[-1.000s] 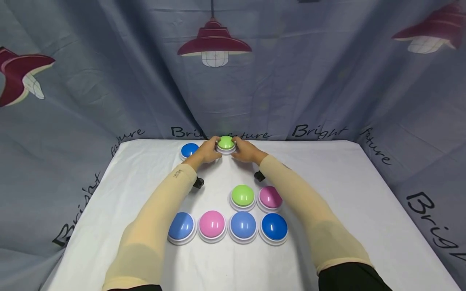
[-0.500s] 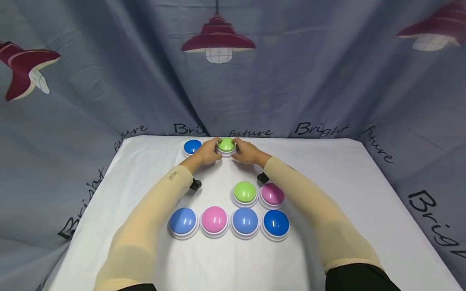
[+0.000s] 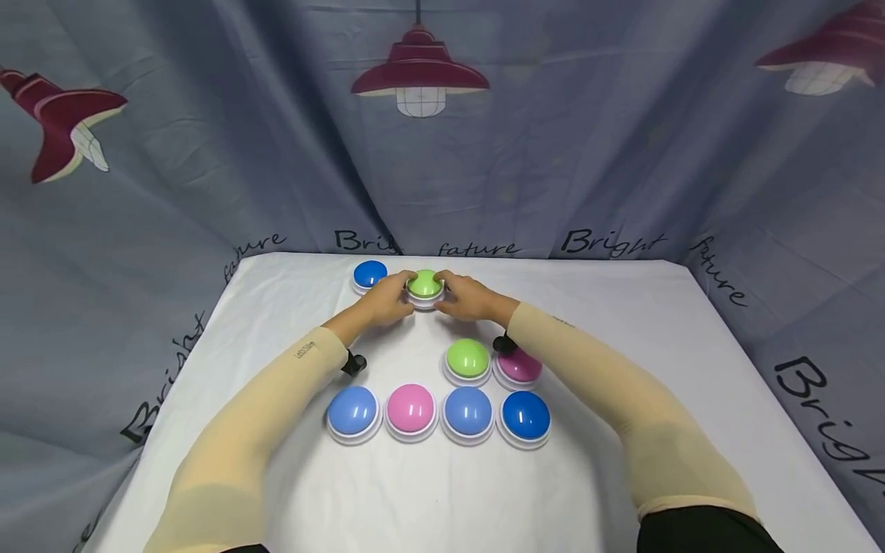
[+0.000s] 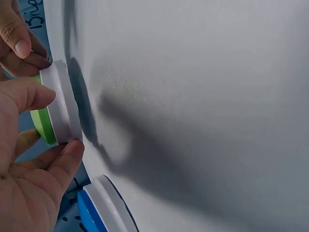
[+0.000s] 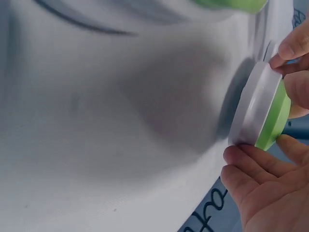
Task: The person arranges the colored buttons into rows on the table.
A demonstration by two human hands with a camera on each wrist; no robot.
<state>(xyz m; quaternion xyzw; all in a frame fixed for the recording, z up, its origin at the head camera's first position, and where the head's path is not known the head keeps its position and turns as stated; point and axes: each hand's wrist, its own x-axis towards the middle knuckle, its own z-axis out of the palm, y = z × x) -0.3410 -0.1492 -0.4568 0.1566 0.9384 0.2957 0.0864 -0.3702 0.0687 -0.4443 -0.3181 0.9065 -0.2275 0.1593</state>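
Near the back of the table, a round push button (image 3: 425, 286) with a green dome and white base is held between both hands. The left hand (image 3: 389, 299) grips its left side, with fingertips (image 4: 73, 148) against the white base. On the opposite side the right hand (image 3: 469, 298) grips the base, its fingertips (image 5: 233, 153) at the rim. In both wrist views the button is close over the white cloth, its shadow falling beside it. A dark blue button (image 3: 369, 273) sits just behind and left of the left hand, apart from the held one.
Closer to the person, a second green button (image 3: 467, 358) stands beside a magenta button (image 3: 518, 367), which the right wrist partly covers. In front of them runs a row of light blue (image 3: 353, 411), pink (image 3: 411, 408) and dark blue buttons (image 3: 526, 416). Curtains (image 3: 442, 169) enclose the table.
Both hands have brought the green button nearer to the person and slightly left, toward the dark blue one at the back. The head view has shifted a little; the other buttons stay put.
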